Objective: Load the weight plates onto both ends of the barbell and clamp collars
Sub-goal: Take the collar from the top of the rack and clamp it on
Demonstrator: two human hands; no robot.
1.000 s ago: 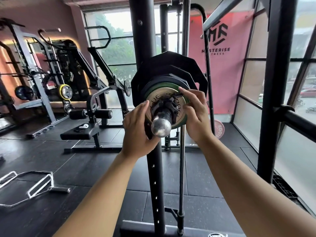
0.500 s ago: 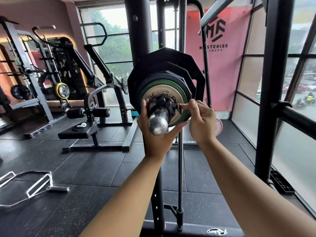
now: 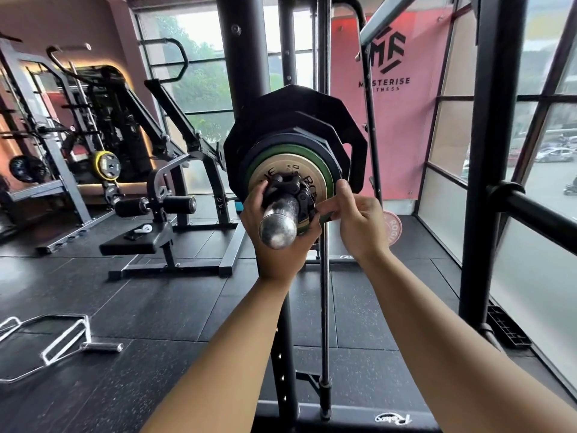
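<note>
While the bar point(image 3: 278, 228) points its bare steel end toward the camera in the head view, the plates sit stacked on it behind a black collar point(image 3: 288, 190). Nearest the collar is a tan plate point(image 3: 317, 178) with a green rim, behind it a dark round plate point(image 3: 293, 142), and at the back a large black many-sided plate point(image 3: 296, 114). The collar rings the bar and touches the tan plate's face.

Cupped under the bar, the left hand point(image 3: 276, 250) clasps the collar from below, thumb up against its left side and fingers curled round its lower right. From the right, the right hand point(image 3: 359, 221) pinches the collar's right edge between thumb and forefinger, its other fingers curled.

A black rack post point(image 3: 242, 57) rises behind the plates. On the floor point(image 3: 162, 307) stand a leg machine point(image 3: 150, 220) and, toward its left edge, a hex bar point(image 3: 46, 348).
</note>
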